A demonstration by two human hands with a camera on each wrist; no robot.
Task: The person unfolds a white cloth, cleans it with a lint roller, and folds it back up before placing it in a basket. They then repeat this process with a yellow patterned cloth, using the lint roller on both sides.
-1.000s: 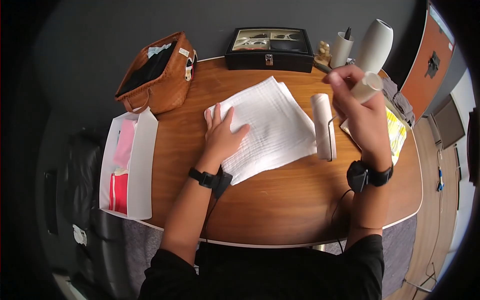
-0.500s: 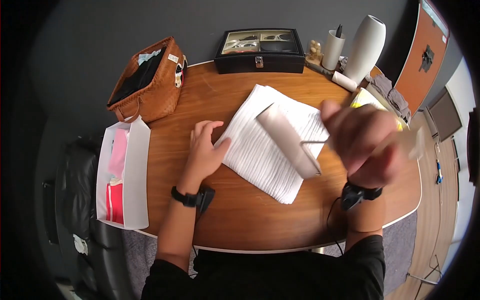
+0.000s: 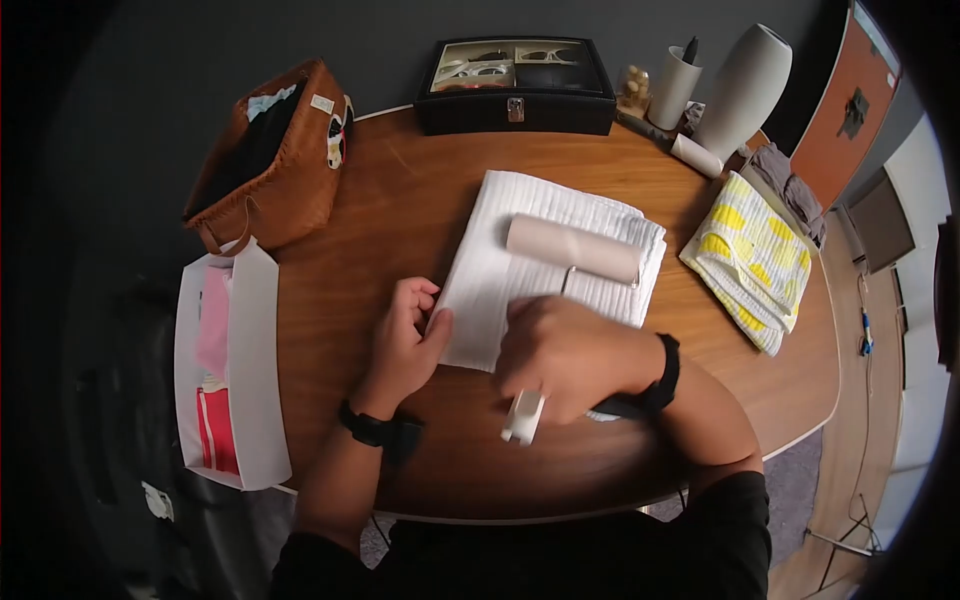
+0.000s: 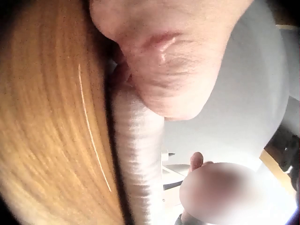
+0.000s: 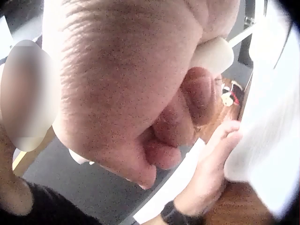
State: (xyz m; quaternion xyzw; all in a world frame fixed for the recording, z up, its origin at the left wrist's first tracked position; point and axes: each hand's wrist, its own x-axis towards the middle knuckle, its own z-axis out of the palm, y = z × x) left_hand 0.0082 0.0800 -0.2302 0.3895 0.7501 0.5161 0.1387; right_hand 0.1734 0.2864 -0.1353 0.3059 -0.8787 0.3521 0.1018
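Dark grey wall point(image 3: 200, 40) backs a curved wooden table point(image 3: 365, 235), its surface brown and grained. On it, in front of the person, lies a folded white muslin cloth point(image 3: 480, 280), slightly askew. A lint roller point(image 3: 575, 248) is over the cloth, its pale cylinder slanting across the upper right part; whether the cylinder presses on the fabric cannot be told. The right hand point(image 3: 560, 360) grips the roller's white handle, fingers curled round it, with the handle's end pointing back toward the person. At the cloth's left edge sits the left hand point(image 3: 405, 335), fingers bent and thumb at the fabric; whether it pinches the edge cannot be told.

To the right lies a folded yellow-spotted cloth point(image 3: 745, 265), well apart from the white one. Along the far side stand a black eyewear case point(image 3: 460, 118), a white cup point(image 3: 673, 92) holding a black pen, and a white vase point(image 3: 745, 95); a spare white roll point(image 3: 697, 156) lies just in front of the vase. On the left, a brown woven basket point(image 3: 300, 200) stands behind a white box point(image 3: 258, 370) holding pink and red fabric.
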